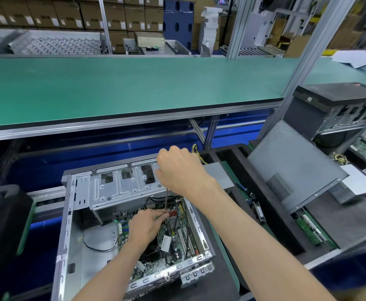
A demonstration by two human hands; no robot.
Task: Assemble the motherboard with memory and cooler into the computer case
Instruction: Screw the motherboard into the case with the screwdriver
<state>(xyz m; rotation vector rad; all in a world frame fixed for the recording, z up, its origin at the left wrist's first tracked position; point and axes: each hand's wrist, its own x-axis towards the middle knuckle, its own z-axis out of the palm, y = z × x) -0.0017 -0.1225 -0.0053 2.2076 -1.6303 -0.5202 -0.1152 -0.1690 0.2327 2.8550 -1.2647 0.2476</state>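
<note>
Motherboard (173,242) lies flat just below left hand (144,228), whose fingers pinch the upright screwdriver shaft (165,200); right hand (178,168), directly above, grips its handle.

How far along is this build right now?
Done: the motherboard already lies inside the open case. In hand: the right hand grips a screwdriver, whose tip the left hand steadies. I can't make out fitted memory or a cooler.
</note>
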